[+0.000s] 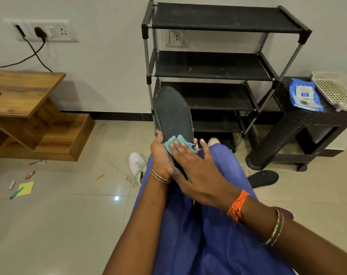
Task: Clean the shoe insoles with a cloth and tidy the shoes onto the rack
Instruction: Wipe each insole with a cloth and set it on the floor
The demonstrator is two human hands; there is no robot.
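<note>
1. While the person sits facing the wall, a dark grey insole (171, 112) stands up from their lap, toe end pointing at the shelves; its surface is dotted with rows of tiny holes and its edge looks pale and a little frayed.
2. Low on that insole lies a small teal cloth (175, 142), bunched into folds.
3. The right hand (196, 167) lies over the cloth with fingers straight and spread, pressing it flat against the insole.
4. The left hand (160, 155) grips the insole's lower part from the left side, thumb and fingers wrapped round its edge.
5. Both arms rest over blue trousers (188, 235), with beaded bands on each wrist and an orange thread on the right one.
6. Just behind the insole stands a black shoe rack (214, 66) with fabric shelves and grey poles.
7. On the tiled floor, a white sneaker (137, 165) lies left of the knee, and a black insole (263, 178) lies to the right.
8. Right of the rack, a dark woven stool (299, 124) carries a blue wipes packet (305, 95) and a cream plastic basket (335, 90).
9. Against the left wall sits a wooden table (28, 108), with pens and a yellow note scattered on the floor near it.
</note>
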